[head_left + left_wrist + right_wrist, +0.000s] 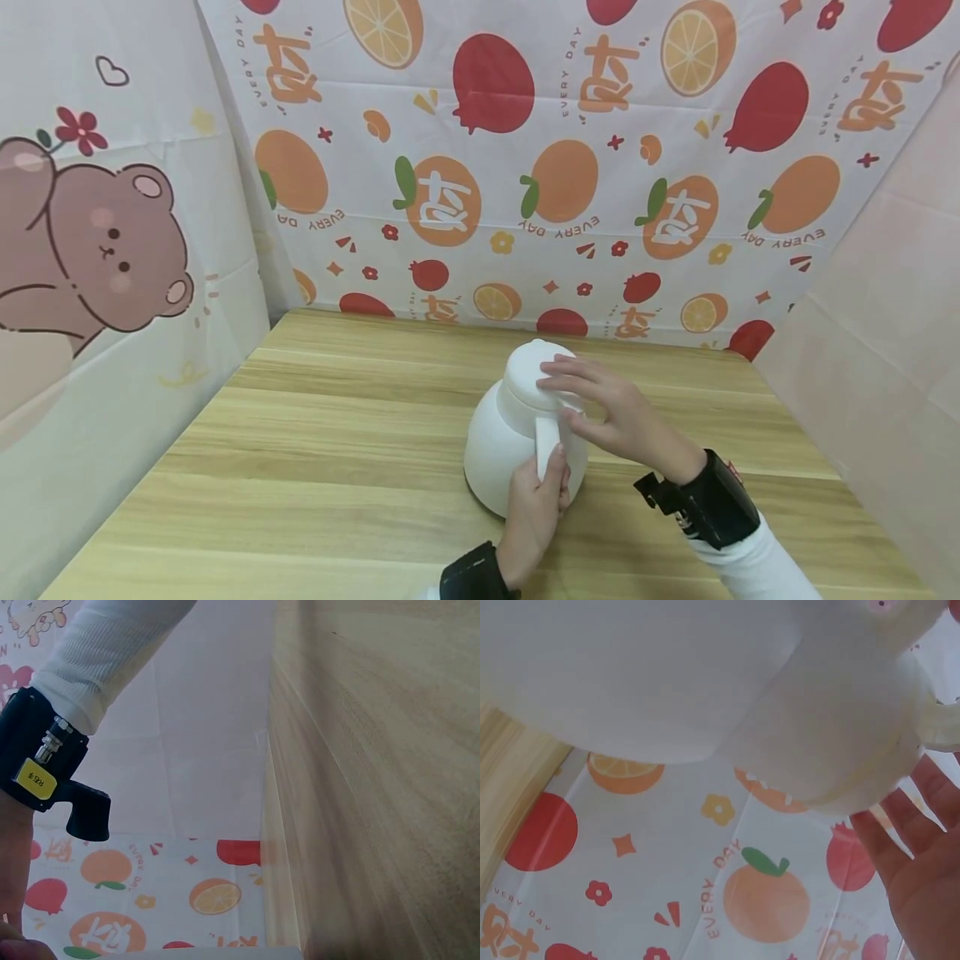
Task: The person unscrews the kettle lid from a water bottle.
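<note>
A white thermal jug (495, 454) with a rounded body stands upright on the wooden table. Its white lid (528, 367) is on top, and the handle (547, 442) faces toward me. My left hand (532, 508) grips the lower part of that handle, thumb along its near side. Fingers spread, my right hand (618, 412) lies over the right side of the lid, fingertips at its top and edge. From the right wrist, the jug's body (652, 682) fills the upper part, with the straight fingers of my right hand (922, 855) beside the neck and lid.
The wooden table (337, 450) extends around the jug. Behind it hangs a fruit-print cloth (502, 267); a bear-print cloth (217, 350) lines the left side and a pale cloth (862, 358) the right. Black wrist bands (723, 500) sit over white sleeves.
</note>
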A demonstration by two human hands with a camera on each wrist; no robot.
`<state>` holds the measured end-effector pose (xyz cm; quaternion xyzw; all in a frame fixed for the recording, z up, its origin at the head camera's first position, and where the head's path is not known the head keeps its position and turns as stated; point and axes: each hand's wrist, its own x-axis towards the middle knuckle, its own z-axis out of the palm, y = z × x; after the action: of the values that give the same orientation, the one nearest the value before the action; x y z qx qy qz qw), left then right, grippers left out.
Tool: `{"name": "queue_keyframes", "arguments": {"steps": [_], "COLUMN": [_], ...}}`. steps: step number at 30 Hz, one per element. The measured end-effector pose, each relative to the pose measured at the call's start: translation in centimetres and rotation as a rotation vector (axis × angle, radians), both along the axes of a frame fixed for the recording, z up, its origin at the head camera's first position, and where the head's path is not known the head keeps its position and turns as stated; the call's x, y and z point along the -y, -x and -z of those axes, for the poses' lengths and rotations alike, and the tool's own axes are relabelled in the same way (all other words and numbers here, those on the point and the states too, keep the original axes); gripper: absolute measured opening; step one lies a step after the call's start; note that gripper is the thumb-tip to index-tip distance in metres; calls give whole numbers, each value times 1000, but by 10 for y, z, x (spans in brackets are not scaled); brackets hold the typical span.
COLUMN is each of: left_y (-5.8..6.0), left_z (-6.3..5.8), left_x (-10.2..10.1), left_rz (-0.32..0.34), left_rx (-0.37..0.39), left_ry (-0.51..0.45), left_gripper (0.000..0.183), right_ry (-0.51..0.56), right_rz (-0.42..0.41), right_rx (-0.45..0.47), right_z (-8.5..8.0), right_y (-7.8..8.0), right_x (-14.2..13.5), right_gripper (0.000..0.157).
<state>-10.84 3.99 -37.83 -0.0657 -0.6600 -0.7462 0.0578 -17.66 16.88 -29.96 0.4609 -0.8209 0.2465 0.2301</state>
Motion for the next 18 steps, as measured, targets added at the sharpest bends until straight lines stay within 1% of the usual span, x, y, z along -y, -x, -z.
{"name": "queue_keyframes", "arguments": {"steps": [5, 9, 13, 18], "left_y": [0, 0, 0, 0], "left_z": [1, 1, 1, 1], "left_x": [0, 0, 1, 1], "left_rz": [0, 1, 6, 12], "left_rx": [8, 2, 1, -5], "left_ry": [8, 5, -3, -1], "left_gripper": [48, 48, 49, 49], "right_ry": [21, 26, 35, 47], "right_rz": [-18, 6, 24, 33], "right_rx": [26, 76, 106, 100], "right_z": [-1, 0, 0, 0], "right_y": [2, 3, 3, 4], "right_x": [-5, -9, -12, -12], "right_gripper": [39, 39, 39, 39]}}
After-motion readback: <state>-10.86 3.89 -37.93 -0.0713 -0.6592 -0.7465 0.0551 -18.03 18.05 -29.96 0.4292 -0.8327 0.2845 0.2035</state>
